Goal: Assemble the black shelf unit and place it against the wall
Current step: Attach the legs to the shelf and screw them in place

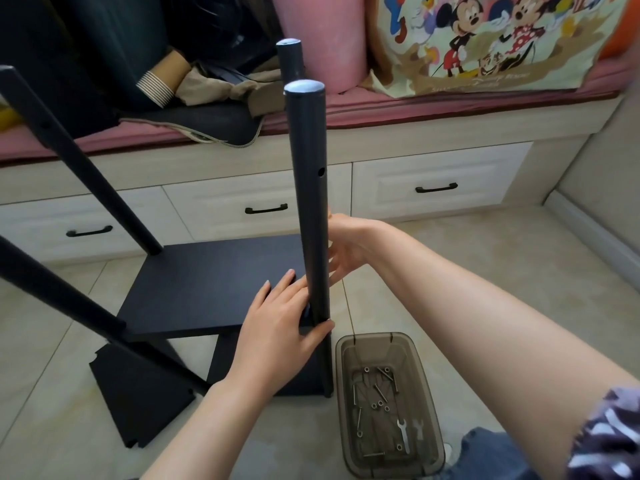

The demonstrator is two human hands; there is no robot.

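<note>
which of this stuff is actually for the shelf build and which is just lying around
For the job:
near pole, held by left hand and right hand
shelf board
loose board
box of bolts and spanners

Lying about:
cartoon bag
pink cushion
clothes pile

One head-worn wide-angle camera, facing forward and down. Close on left hand (277, 327) and right hand (346, 247) at the black post (308, 202), mid-frame; tiled floor (45, 368) below, drawer bench (436, 181) farther back.
</note>
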